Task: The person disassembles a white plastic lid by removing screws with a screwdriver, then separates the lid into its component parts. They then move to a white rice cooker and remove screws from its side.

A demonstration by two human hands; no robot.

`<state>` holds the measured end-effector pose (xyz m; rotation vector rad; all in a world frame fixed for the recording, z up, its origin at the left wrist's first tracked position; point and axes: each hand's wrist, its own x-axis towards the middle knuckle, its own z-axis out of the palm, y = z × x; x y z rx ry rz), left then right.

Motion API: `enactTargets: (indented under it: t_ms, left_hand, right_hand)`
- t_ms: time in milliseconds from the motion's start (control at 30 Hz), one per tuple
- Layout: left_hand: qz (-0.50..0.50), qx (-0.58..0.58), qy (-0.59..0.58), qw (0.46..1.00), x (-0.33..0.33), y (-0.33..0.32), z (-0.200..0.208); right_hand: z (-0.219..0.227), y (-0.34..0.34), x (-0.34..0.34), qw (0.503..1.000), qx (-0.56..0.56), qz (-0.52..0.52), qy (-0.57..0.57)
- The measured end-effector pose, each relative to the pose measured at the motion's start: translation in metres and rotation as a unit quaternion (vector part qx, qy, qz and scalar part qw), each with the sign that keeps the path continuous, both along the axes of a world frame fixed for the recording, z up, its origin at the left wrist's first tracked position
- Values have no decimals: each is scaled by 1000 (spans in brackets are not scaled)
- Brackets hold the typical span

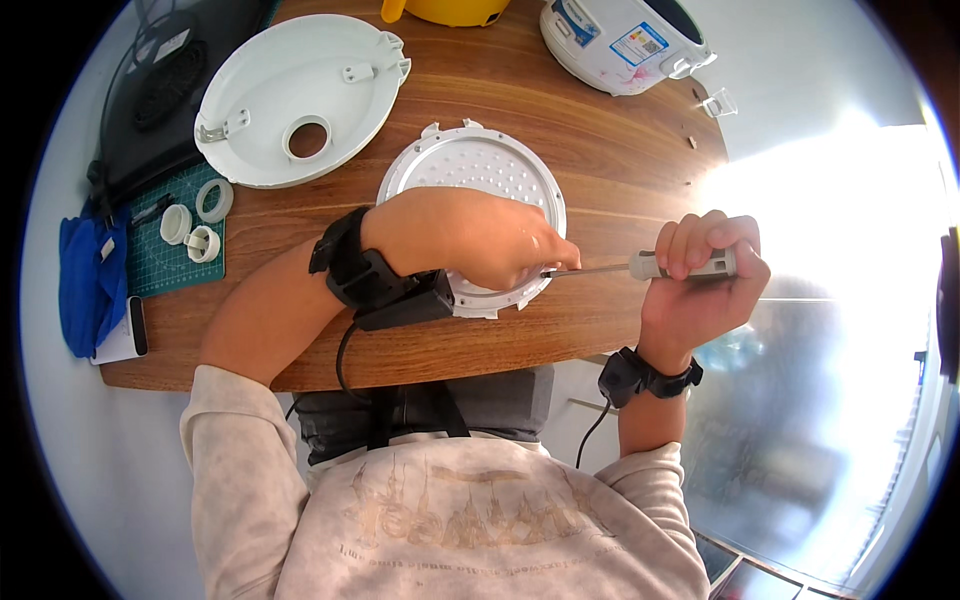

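Note:
A round white lid plate [400, 180] with a studded middle and small tabs round its rim lies on the wooden table in front of me. My left hand [490, 238] reaches across it, fingers curled in at its right edge. What those fingertips pinch is hidden. In my right fist [705, 255] is a screwdriver [645, 266] with a pale grey handle, held nearly level off the table's right side. Its thin shaft points left, and the tip meets the plate's rim right by my left fingertips.
A white oval cover [255, 110] with a round hole lies at the far left. White rings [214, 200] and caps sit on a green cutting mat [160, 270], beside a blue cloth [92, 285]. A white rice-cooker body [610, 50] stands far right, a yellow container [455, 10] at the back.

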<state>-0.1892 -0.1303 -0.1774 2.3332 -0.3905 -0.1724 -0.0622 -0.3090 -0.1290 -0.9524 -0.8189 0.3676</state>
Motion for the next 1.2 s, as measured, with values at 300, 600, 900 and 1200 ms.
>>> enactTargets:
  t_ms: [300, 600, 900, 1200]
  left_hand:
    - [-5, -5, -11, 1000, 0, 1, -3]
    - [11, 20, 38, 999, -1, -1, 6]
    - [14, 22, 20, 999, -3, -3, 5]
    - [-4, 26, 54, 998, -1, -3, 5]
  right_hand:
    - [0, 3, 0, 1000, -4, -7, 18]
    - [1, 6, -8, 1000, -5, 3, -25]
    - [4, 5, -14, 998, -28, -38, -29]
    - [0, 6, -10, 998, -1, -50, -26]
